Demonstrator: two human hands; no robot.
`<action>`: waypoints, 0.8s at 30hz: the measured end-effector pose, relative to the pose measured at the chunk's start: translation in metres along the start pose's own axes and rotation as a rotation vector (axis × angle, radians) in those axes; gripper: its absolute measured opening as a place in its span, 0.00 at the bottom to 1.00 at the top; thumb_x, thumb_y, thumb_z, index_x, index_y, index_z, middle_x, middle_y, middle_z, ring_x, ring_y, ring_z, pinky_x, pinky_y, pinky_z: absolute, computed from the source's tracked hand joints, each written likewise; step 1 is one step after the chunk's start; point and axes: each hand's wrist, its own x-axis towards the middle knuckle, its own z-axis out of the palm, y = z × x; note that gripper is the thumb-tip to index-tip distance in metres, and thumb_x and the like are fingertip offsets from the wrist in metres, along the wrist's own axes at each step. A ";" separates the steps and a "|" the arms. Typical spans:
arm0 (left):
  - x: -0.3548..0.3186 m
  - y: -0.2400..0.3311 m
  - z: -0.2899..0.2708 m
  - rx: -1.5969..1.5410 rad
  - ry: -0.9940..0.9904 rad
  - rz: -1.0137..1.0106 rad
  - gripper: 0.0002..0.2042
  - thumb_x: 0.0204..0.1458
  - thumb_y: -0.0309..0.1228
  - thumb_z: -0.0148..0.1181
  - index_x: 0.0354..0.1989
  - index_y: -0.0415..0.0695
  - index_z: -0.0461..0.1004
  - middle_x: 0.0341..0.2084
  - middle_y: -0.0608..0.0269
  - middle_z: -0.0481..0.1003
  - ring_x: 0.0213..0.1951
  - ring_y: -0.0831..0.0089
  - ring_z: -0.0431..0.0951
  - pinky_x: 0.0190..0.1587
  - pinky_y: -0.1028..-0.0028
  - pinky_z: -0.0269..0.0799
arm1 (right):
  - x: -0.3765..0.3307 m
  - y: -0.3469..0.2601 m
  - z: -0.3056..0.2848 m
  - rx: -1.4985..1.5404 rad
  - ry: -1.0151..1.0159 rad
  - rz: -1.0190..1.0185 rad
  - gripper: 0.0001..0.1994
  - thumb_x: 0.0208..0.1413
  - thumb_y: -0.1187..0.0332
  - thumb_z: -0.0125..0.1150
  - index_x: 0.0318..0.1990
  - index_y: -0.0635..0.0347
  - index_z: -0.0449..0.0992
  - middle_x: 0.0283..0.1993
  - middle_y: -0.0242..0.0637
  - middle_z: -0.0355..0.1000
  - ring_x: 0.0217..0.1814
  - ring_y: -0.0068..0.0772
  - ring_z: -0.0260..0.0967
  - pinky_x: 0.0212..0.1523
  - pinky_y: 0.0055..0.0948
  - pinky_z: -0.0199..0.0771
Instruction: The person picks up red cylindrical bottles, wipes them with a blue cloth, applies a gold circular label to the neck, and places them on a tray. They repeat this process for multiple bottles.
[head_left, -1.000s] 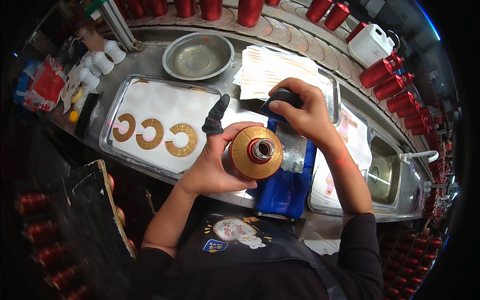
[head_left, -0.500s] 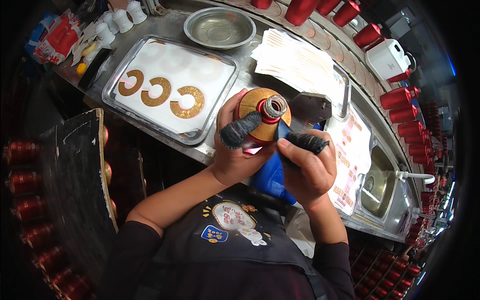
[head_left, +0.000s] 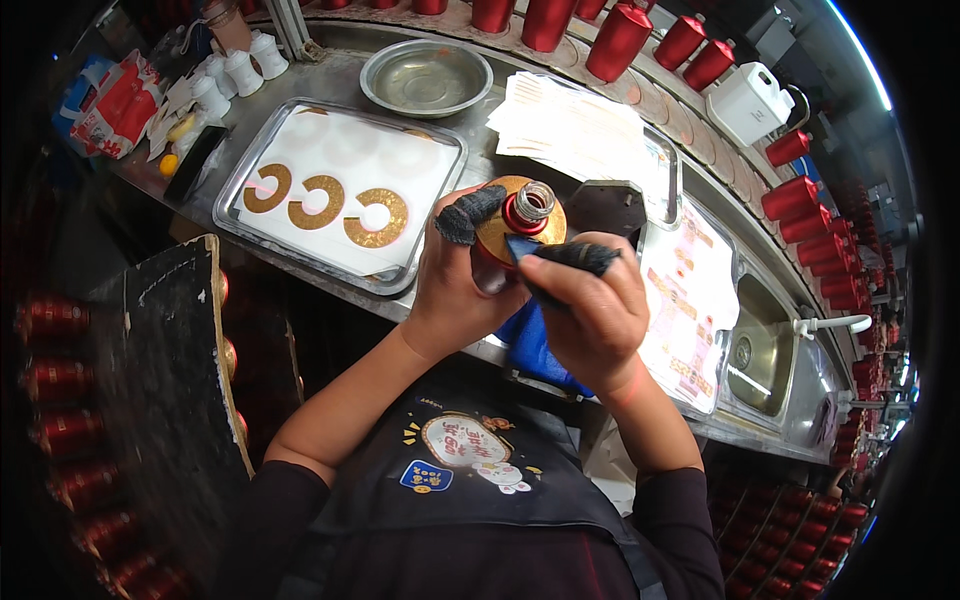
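Observation:
My left hand (head_left: pixel 447 295) is wrapped round a red bottle (head_left: pixel 494 238), its clear threaded neck tilted up to the right. A gold ring-shaped label lies round the bottle's shoulder. A black cover sits on my left thumb, which presses at the label's upper left. Pinched in my right hand (head_left: pixel 603 315) is a small dark blue flat scraper (head_left: pixel 521 248), its tip against the gold label just below the neck. My right thumb also has a black cover. Behind the hands, gold C-shaped labels (head_left: pixel 376 217) lie on white sheets in a metal tray (head_left: pixel 232 190).
A metal basin (head_left: pixel 426 78) stands behind the tray. White label sheets (head_left: pixel 570 122) and a dark metal block (head_left: pixel 607 205) are to the right, with a sink (head_left: pixel 757 360) beyond. Red bottles (head_left: pixel 620 42) line a curved conveyor. A blue cloth (head_left: pixel 545 350) hangs below my hands.
My right hand has moved left, bringing the scraper from the label's right edge to its front below the neck. My left thumb has shifted up along the label.

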 end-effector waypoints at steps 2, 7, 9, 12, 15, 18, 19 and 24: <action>-0.002 -0.001 0.003 0.012 -0.003 0.011 0.40 0.39 0.33 0.76 0.62 0.44 0.60 0.53 0.47 0.66 0.55 0.47 0.68 0.58 0.56 0.65 | 0.001 0.002 -0.003 0.043 -0.134 -0.164 0.17 0.39 0.79 0.63 0.42 0.58 0.84 0.33 0.33 0.72 0.39 0.40 0.71 0.38 0.37 0.73; -0.002 -0.002 0.008 0.034 0.076 0.087 0.39 0.39 0.33 0.76 0.61 0.44 0.60 0.52 0.49 0.66 0.54 0.48 0.69 0.56 0.56 0.66 | 0.002 0.006 -0.005 -0.034 -0.070 -0.074 0.20 0.34 0.81 0.65 0.41 0.57 0.84 0.32 0.33 0.71 0.37 0.41 0.71 0.38 0.36 0.74; -0.002 -0.003 0.013 0.004 0.093 0.046 0.39 0.38 0.34 0.76 0.60 0.44 0.61 0.51 0.49 0.66 0.53 0.49 0.69 0.56 0.56 0.65 | 0.000 0.004 -0.003 0.078 -0.137 -0.114 0.21 0.34 0.82 0.65 0.41 0.57 0.83 0.32 0.34 0.71 0.36 0.40 0.71 0.38 0.36 0.75; -0.006 -0.001 0.022 -0.011 0.161 0.009 0.38 0.38 0.36 0.77 0.59 0.44 0.61 0.50 0.48 0.66 0.53 0.49 0.68 0.55 0.54 0.64 | -0.003 -0.002 -0.003 0.155 -0.017 0.005 0.18 0.36 0.84 0.72 0.39 0.59 0.85 0.34 0.39 0.75 0.36 0.43 0.73 0.38 0.35 0.75; -0.010 -0.003 0.022 -0.025 0.104 -0.128 0.41 0.38 0.37 0.77 0.61 0.42 0.59 0.53 0.45 0.64 0.57 0.46 0.65 0.58 0.52 0.63 | -0.006 -0.010 -0.003 0.024 -0.048 -0.039 0.20 0.34 0.84 0.69 0.40 0.59 0.84 0.35 0.40 0.75 0.36 0.43 0.73 0.38 0.34 0.75; -0.013 -0.008 0.016 -0.081 0.131 0.017 0.43 0.39 0.36 0.77 0.63 0.40 0.57 0.56 0.43 0.64 0.60 0.45 0.65 0.61 0.52 0.63 | -0.005 -0.014 -0.004 0.098 -0.067 -0.013 0.20 0.35 0.83 0.68 0.42 0.58 0.83 0.34 0.38 0.74 0.37 0.43 0.72 0.37 0.35 0.74; -0.011 -0.013 0.014 -0.073 0.072 0.052 0.42 0.40 0.36 0.76 0.63 0.40 0.58 0.56 0.44 0.66 0.59 0.47 0.67 0.61 0.55 0.64 | -0.004 -0.013 -0.002 0.032 -0.009 -0.038 0.20 0.36 0.82 0.67 0.42 0.58 0.83 0.33 0.36 0.73 0.36 0.42 0.71 0.37 0.36 0.72; -0.006 -0.024 0.024 -0.703 -0.029 -0.408 0.35 0.46 0.33 0.73 0.61 0.39 0.61 0.53 0.52 0.71 0.54 0.62 0.74 0.59 0.64 0.70 | -0.005 -0.009 -0.002 0.196 -0.081 -0.117 0.17 0.43 0.77 0.66 0.45 0.58 0.82 0.32 0.32 0.70 0.36 0.40 0.70 0.37 0.36 0.72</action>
